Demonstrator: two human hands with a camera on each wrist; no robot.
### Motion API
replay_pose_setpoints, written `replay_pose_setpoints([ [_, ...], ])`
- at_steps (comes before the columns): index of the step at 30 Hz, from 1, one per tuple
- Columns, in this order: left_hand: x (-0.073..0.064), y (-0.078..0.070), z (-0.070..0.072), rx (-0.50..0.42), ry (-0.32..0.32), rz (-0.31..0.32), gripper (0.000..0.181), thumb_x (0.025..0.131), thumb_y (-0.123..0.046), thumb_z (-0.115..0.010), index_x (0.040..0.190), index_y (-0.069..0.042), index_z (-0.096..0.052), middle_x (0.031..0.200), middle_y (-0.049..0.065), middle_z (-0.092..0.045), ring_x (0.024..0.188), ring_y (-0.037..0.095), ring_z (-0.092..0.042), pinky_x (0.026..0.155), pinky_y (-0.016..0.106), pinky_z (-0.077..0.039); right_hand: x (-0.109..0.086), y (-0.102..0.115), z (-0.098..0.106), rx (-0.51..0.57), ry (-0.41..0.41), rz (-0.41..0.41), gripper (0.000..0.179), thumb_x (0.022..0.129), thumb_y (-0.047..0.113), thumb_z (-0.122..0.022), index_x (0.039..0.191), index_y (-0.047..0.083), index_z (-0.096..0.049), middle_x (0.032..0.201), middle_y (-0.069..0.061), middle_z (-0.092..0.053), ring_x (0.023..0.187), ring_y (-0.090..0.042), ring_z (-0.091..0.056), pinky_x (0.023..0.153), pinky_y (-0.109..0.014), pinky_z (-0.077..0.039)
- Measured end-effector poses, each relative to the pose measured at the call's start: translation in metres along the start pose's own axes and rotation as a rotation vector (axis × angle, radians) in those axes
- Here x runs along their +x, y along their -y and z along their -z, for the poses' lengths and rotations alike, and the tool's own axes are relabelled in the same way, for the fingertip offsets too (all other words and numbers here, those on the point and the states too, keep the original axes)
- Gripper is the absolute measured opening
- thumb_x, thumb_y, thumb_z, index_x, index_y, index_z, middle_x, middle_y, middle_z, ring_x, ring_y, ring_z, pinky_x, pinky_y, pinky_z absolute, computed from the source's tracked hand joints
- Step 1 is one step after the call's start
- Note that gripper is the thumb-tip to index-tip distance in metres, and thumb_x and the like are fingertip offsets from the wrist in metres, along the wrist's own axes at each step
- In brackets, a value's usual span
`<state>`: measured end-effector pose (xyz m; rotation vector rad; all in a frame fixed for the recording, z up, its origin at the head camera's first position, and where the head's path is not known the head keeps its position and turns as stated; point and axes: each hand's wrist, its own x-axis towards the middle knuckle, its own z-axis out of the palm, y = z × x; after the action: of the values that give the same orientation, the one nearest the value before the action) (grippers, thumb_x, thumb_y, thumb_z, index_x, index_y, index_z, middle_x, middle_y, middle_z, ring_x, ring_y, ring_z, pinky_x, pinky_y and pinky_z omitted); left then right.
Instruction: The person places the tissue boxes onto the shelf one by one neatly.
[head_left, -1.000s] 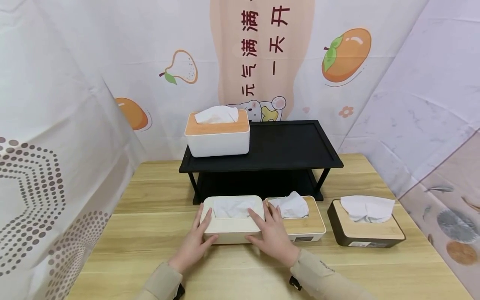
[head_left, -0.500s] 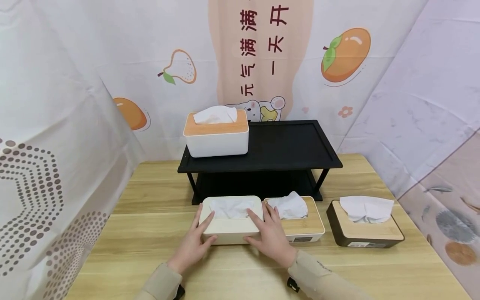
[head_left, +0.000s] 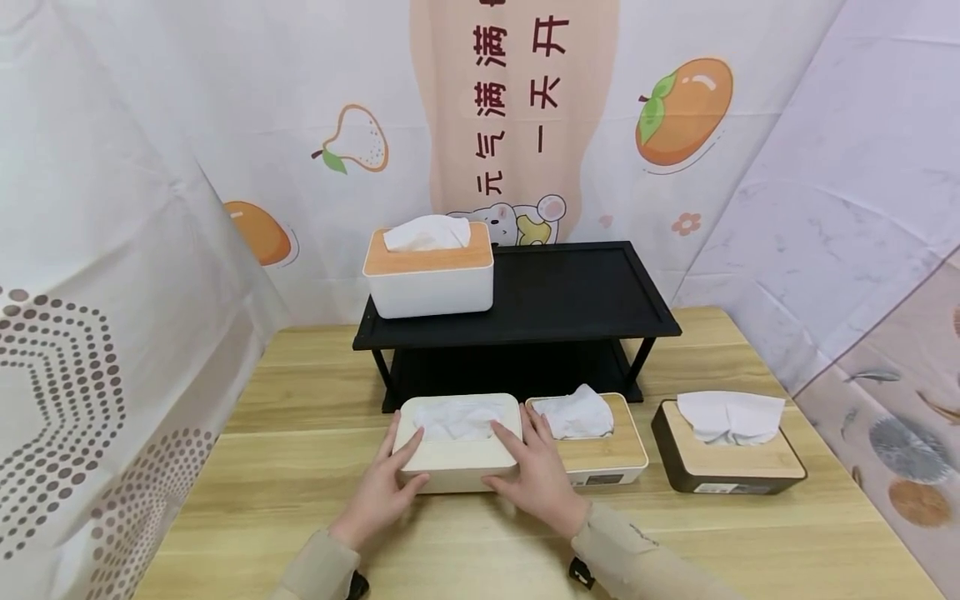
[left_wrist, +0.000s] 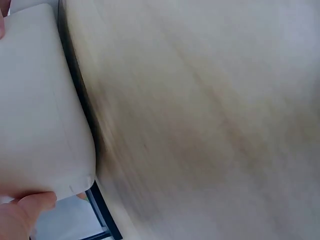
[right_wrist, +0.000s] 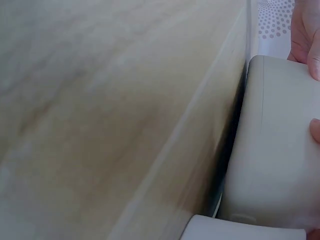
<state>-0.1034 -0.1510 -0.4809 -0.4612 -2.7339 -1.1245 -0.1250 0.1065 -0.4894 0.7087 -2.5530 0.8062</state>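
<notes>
1. My head view looks forward and down over the table (head_left: pixel 285 458) from its near side, the farthest back.
2. My left wrist view skims low across it, tipped sideways, close to the cream box (left_wrist: pixel 45 110).
3. My right wrist view sits equally close, also tipped.
4. All three share that box.

You have room on the tabletop (head_left: pixel 300 446) left of the cream box (head_left: pixel 459 454); a wood-topped box (head_left: pixel 596 453) (just beside) blocks its right.
</notes>
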Motion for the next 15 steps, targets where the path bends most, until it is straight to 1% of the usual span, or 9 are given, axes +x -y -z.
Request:
replay_pose_setpoints([
  [3,-0.001,-0.003,0.003,0.0,-0.034,-0.025,0.067,0.077,-0.008,-0.076,0.138,-0.003,-0.047,0.155,0.027,-0.011,0.134,0.047,-0.03,0.099,0.05,-0.039,0.003,0.001,0.001,0.009,-0.047,0.045,0.078,0.061,0.035,-0.089,0.129,0.011,-0.058,0.137,-0.035,-0.041,0.131,-0.047,-0.035,0.104,-0.063,-0.026],
  [6,0.001,-0.007,0.006,0.035,-0.092,-0.076,0.069,0.074,-0.005,-0.078,0.137,-0.003,-0.049,0.155,0.026,-0.013,0.133,0.047,-0.033,0.097,0.045,-0.042,0.009,0.001,0.004,0.023,-0.102,0.084,0.079,0.058,0.032,-0.09,0.128,0.01,-0.059,0.137,-0.034,-0.043,0.129,-0.048,-0.037,0.103,-0.064,-0.027],
  [8,0.003,-0.01,0.009,0.059,-0.134,-0.115,0.07,0.072,-0.003,-0.079,0.136,-0.003,-0.05,0.155,0.024,-0.014,0.132,0.047,-0.035,0.097,0.034,-0.042,0.013,0.002,0.007,0.032,-0.13,0.103,0.079,0.057,0.03,-0.091,0.127,0.01,-0.06,0.137,-0.034,-0.043,0.129,-0.049,-0.037,0.102,-0.066,-0.027],
  [10,0.005,-0.014,0.012,0.075,-0.165,-0.147,0.072,0.07,-0.001,-0.08,0.136,-0.004,-0.051,0.156,0.022,-0.014,0.131,0.048,-0.037,0.096,0.021,-0.041,0.016,0.003,0.012,0.046,-0.146,0.114,0.079,0.057,0.028,-0.092,0.127,0.011,-0.06,0.138,-0.033,-0.043,0.129,-0.05,-0.036,0.102,-0.066,-0.027],
  [12,0.007,-0.018,0.015,0.074,-0.185,-0.175,0.073,0.069,-0.001,-0.081,0.135,-0.003,-0.051,0.157,0.02,-0.012,0.13,0.049,-0.037,0.093,0.01,-0.037,0.019,0.004,0.017,0.057,-0.155,0.123,0.08,0.056,0.027,-0.092,0.127,0.011,-0.059,0.139,-0.032,-0.041,0.129,-0.051,-0.036,0.101,-0.067,-0.027],
  [14,0.009,-0.022,0.018,0.062,-0.202,-0.209,0.073,0.068,0.001,-0.081,0.135,-0.002,-0.052,0.157,0.02,-0.01,0.129,0.05,-0.037,0.087,0.003,-0.037,0.022,0.004,0.023,0.072,-0.167,0.136,0.081,0.056,0.026,-0.092,0.128,0.012,-0.058,0.14,-0.032,-0.04,0.129,-0.052,-0.036,0.1,-0.068,-0.028],
  [15,0.011,-0.025,0.02,0.058,-0.213,-0.225,0.073,0.068,0.001,-0.081,0.134,-0.002,-0.052,0.157,0.021,-0.01,0.129,0.05,-0.036,0.087,0.002,-0.037,0.024,0.004,0.026,0.08,-0.172,0.145,0.081,0.056,0.025,-0.092,0.128,0.012,-0.057,0.141,-0.032,-0.04,0.129,-0.052,-0.036,0.099,-0.069,-0.028],
])
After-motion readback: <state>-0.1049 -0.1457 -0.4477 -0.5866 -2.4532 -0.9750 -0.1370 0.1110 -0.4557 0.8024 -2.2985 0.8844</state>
